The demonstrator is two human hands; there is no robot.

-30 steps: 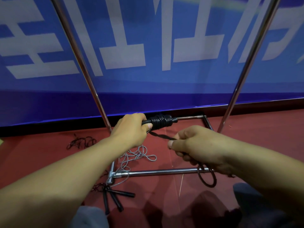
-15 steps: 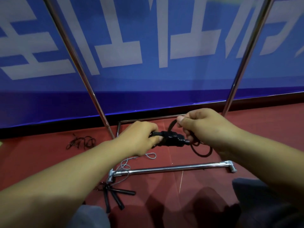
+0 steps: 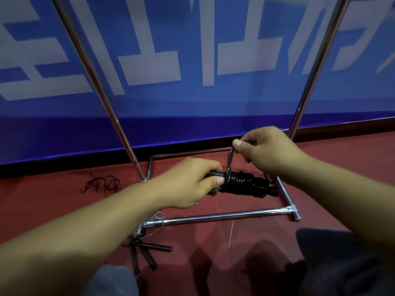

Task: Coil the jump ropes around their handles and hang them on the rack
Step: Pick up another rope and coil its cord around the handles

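From the head view, my left hand (image 3: pixel 188 182) curls its grip around the near end of the black jump rope handles (image 3: pixel 245 184), hiding that end, while my right hand (image 3: pixel 267 150) pinches a loop of rope (image 3: pixel 230 161) rising from the coil, its lower fingers tucked behind the bundle's far end. The bundle hovers over the red floor (image 3: pixel 42 210) inside the rack (image 3: pixel 213 216) base bars, between the two slanting poles, whose tops are cut off. Other ropes (image 3: pixel 145 253) lie tangled at the base corner by my knee, and another dark tangle (image 3: pixel 100 184) is hard to make out by the blue banner (image 3: pixel 192 60).
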